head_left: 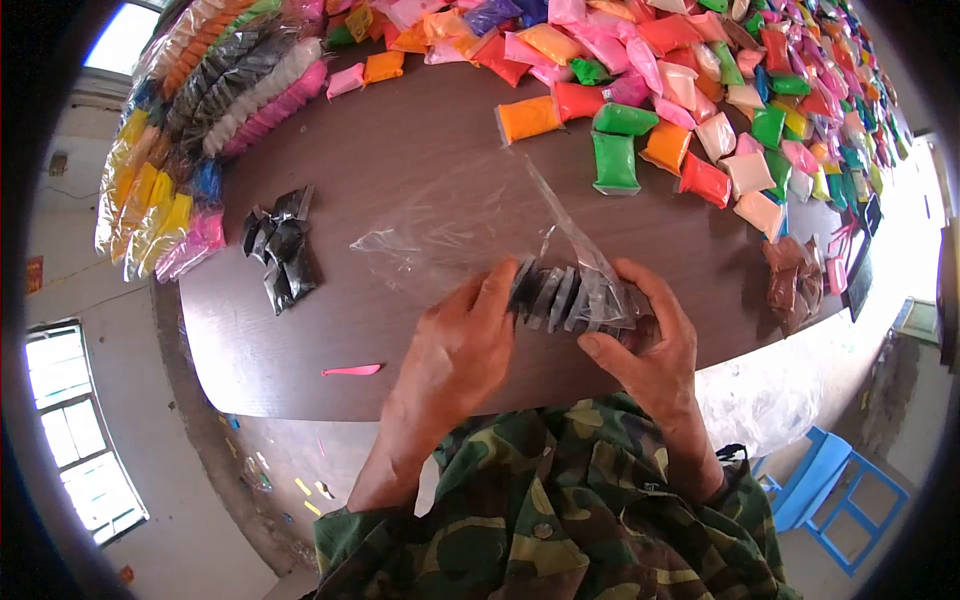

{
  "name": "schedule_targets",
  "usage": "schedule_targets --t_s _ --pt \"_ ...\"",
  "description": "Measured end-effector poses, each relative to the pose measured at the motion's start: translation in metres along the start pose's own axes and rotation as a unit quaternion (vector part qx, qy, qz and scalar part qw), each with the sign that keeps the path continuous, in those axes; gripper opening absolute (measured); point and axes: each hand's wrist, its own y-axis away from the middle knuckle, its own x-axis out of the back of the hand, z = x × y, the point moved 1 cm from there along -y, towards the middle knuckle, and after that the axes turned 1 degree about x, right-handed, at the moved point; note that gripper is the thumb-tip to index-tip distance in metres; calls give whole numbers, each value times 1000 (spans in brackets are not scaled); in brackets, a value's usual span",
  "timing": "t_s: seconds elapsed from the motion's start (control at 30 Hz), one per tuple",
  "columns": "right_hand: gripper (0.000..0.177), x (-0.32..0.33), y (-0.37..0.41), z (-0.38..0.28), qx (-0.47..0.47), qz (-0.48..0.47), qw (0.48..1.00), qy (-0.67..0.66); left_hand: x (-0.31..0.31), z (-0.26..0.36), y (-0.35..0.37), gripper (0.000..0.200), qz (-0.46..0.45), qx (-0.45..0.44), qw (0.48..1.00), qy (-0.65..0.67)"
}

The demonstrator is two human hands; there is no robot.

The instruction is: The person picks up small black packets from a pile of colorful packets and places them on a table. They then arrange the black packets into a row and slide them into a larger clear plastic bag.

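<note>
Packets (553,300): dark stack, held over the near side of the table (400,130).
Left hand (465,340): gripping the left end.
Right hand (662,335): thumb and fingers cupping the right end, beside clear bag (450,225).
Handling: even pressure from 2 sides should keep the row straight.

Pretty bright daylight here. The window (72,430) way off to the left of the left hand (455,345) is blown out white, and there's more harsh glare far out past the right hand (660,345). The tabletop (240,350) catches a pale sheen left of the grip, and the clear bag (430,235) just beyond throws little glints. Sharpness is okay around the fingers, but heavy fisheye bends everything farther out, with black corners.
</note>
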Motion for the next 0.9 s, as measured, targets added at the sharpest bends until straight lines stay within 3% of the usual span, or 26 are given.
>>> schedule_targets --t_s 0.2,0.3,0.7,0.9 --pt "69 -5 -4 -4 20 -9 999 34 -7 10 -3 44 -12 10 999 -40" --pt "66 -6 -4 -4 3 -5 1000 -9 -8 7 0 44 13 -8 999 -28" --pt "68 -3 -2 -5 11 -3 999 37 -4 7 3 52 26 -5 998 -66" --pt "67 -3 -1 -4 -11 0 1000 -14 0 9 5 51 40 13 999 -30"
